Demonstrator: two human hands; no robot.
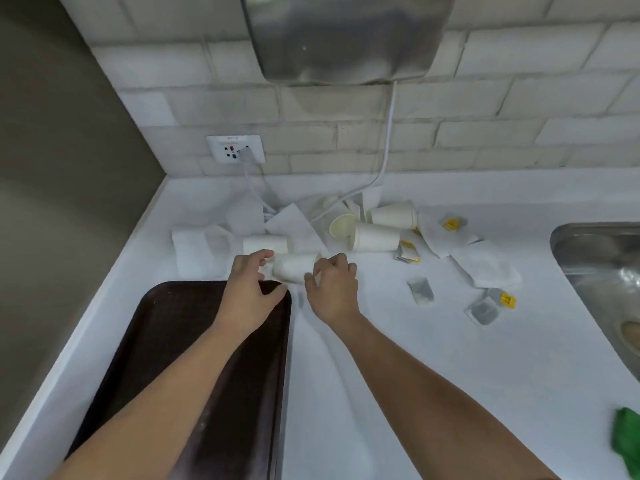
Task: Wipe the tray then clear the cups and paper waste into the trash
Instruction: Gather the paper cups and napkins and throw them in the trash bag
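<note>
A dark brown tray (166, 341) lies on the white counter at the lower left. Just beyond its far right corner a white paper cup (294, 266) lies on its side. My right hand (334, 289) grips that cup at its right end. My left hand (247, 292) hovers at the cup's left end with fingers spread, over the tray's corner. Another cup (265, 244) lies just behind. Several more white cups (375, 237) are heaped near the wall among paper napkins (294, 223). Tea bag wrappers (420, 289) are scattered to the right.
A steel sink (602, 265) is set in the counter at the right. A green cloth (627, 441) lies at the lower right edge. A wall socket (235, 148) with a white cable and a steel dispenser (346, 36) are on the tiled wall.
</note>
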